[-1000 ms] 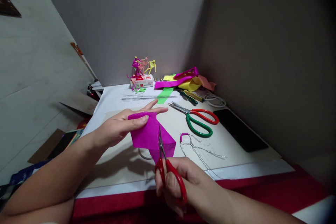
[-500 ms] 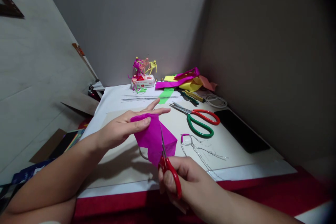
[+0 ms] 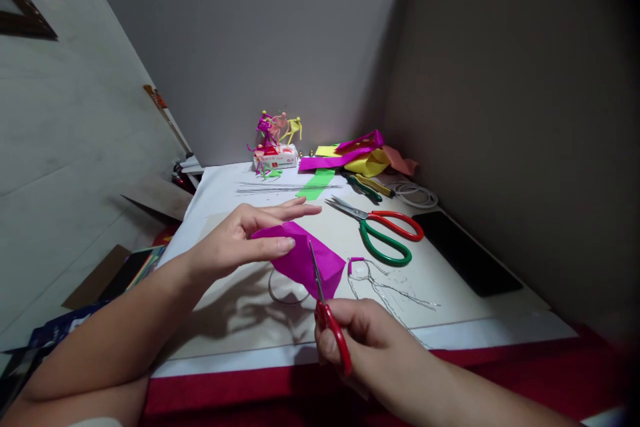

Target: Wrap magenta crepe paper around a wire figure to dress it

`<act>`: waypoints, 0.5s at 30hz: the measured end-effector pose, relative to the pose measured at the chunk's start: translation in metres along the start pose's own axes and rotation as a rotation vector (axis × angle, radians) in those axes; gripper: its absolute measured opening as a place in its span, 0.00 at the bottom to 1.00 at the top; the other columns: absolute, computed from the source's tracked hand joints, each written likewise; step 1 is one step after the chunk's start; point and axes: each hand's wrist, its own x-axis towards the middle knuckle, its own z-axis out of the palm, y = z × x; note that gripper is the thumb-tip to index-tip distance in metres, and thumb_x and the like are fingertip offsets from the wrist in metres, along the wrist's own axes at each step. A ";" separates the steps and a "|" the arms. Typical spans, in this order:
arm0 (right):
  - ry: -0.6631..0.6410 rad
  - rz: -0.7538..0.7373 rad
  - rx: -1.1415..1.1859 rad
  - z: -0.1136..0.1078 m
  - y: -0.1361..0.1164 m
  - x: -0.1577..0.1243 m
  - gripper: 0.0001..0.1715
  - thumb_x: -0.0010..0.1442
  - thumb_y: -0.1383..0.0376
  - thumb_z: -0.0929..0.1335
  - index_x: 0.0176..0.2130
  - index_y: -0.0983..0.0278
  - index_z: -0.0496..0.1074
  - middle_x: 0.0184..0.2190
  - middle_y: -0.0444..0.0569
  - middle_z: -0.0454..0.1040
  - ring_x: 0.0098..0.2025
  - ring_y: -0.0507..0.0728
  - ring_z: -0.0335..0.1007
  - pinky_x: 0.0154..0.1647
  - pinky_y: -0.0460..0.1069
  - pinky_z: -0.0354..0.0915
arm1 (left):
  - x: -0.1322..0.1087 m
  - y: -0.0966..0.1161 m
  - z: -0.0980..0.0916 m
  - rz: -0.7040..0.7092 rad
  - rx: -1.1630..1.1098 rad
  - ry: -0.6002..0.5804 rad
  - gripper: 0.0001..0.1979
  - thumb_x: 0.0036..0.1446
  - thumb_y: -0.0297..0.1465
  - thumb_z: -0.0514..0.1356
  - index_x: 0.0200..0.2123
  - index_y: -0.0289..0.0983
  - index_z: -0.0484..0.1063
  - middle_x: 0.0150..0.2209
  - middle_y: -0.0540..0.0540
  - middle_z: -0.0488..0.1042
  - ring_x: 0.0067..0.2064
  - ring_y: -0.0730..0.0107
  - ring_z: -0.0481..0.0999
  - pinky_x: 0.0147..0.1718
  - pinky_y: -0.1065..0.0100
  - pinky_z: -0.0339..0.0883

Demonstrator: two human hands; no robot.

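A piece of magenta crepe paper (image 3: 290,253) is pinched in my left hand (image 3: 250,233), thumb on top and the other fingers behind or stretched past it. My right hand (image 3: 370,347) grips small red-handled scissors (image 3: 334,333), whose blades point away from me and lie against the paper. Beneath the paper, a round ring (image 3: 275,293) rests on the board. To the right is a twisted wire figure (image 3: 375,283) with a magenta-wrapped loop at one end. Larger scissors (image 3: 370,217) with one red and one green handle lie beyond it.
A black phone (image 3: 465,253) lies at right, near a coiled white cable (image 3: 415,195) and pliers (image 3: 367,187). Crepe paper strips (image 3: 370,160) are heaped behind. Straight wires (image 3: 270,187) cross a green strip (image 3: 316,185). Small colourful figures (image 3: 275,127) stand on a box (image 3: 280,157).
The scissors and my right hand have shifted slightly right. The magenta paper has tilted and its lower left part no longer hangs down, leaving more of the ring visible.
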 end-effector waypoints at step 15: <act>-0.017 0.028 -0.046 -0.008 0.007 -0.002 0.21 0.55 0.54 0.69 0.23 0.64 0.59 0.14 0.35 0.53 0.16 0.44 0.46 0.16 0.42 0.43 | 0.001 0.001 0.010 -0.132 0.092 0.131 0.07 0.56 0.34 0.62 0.31 0.42 0.81 0.57 0.47 0.69 0.65 0.58 0.54 0.63 0.56 0.45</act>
